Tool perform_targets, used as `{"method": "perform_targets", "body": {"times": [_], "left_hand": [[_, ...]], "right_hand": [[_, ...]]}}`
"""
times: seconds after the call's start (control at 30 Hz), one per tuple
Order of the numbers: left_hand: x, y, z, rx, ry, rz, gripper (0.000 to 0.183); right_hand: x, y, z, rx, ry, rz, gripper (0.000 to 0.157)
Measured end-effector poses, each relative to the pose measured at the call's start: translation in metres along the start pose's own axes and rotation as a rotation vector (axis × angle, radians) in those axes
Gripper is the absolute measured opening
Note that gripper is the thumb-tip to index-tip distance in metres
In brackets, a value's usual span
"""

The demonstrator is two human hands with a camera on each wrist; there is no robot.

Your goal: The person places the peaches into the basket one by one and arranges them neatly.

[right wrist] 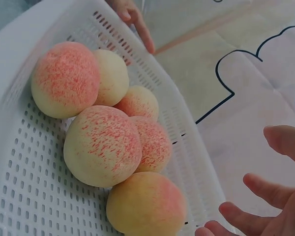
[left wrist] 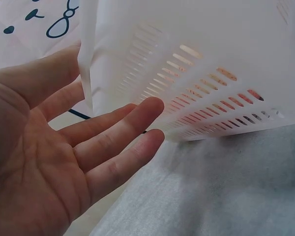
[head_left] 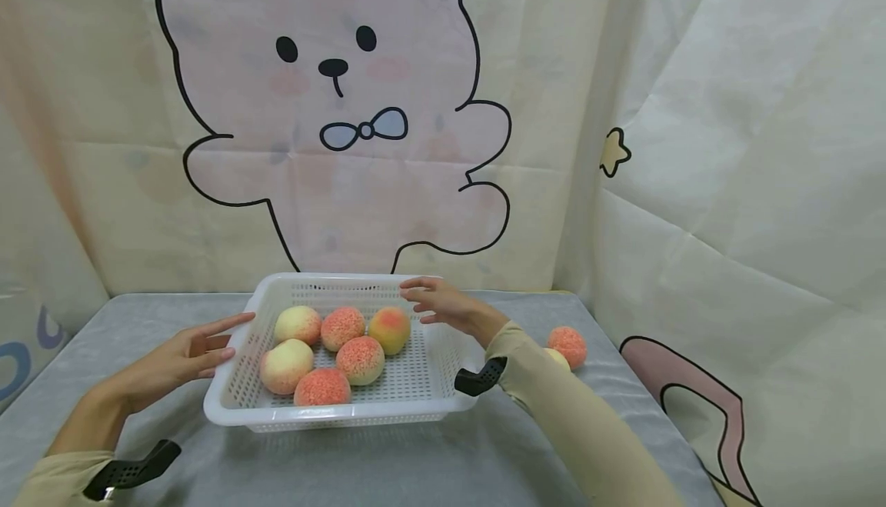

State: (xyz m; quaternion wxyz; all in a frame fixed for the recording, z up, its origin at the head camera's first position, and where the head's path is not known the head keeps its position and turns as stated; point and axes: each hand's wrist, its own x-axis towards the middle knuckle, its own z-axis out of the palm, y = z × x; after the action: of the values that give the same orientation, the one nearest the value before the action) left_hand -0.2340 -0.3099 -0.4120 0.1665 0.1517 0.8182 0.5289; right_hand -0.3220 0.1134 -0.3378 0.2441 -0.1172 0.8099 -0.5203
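Note:
A white plastic basket (head_left: 339,412) with slotted walls sits on the table. Several peaches (head_left: 360,360), pale yellow with pink to red speckles, lie grouped in its left and middle part. My left hand (head_left: 181,355) is at the basket's left rim, its fingers extended against the outer side; in the left wrist view, fingers (left wrist: 123,130) spread beside the slotted wall. Over the back right part of the basket hovers my right hand (head_left: 453,308), with nothing in it. Its fingers (right wrist: 270,191) are spread and loosely bent in the right wrist view, apart from the peaches.
To the right of the basket, a pink peach (head_left: 567,346) lies on the grey cloth-covered table (head_left: 332,468). A yellow one (head_left: 557,358) beside it is partly hidden by my right sleeve. A curtain (head_left: 540,45) with a cartoon bear hangs behind the table.

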Motion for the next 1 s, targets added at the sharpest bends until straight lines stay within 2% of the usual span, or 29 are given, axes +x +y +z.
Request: {"method": "perform_targets", "body": {"times": [0.3, 0.6, 1.0], "left_hand": [[-0.001, -0.001, 0.000, -0.002, -0.006, 0.026, 0.067], [0.001, -0.002, 0.000, -0.001, -0.002, 0.010, 0.068], [0.001, -0.003, -0.001, 0.000, 0.002, 0.003, 0.068]], "right_hand": [[-0.021, -0.010, -0.008, -0.037, -0.007, -0.073, 0.045], [-0.037, -0.011, -0.021, -0.056, -0.036, -0.106, 0.050], [-0.063, 0.003, -0.057, -0.022, -0.031, -0.194, 0.053]]}}
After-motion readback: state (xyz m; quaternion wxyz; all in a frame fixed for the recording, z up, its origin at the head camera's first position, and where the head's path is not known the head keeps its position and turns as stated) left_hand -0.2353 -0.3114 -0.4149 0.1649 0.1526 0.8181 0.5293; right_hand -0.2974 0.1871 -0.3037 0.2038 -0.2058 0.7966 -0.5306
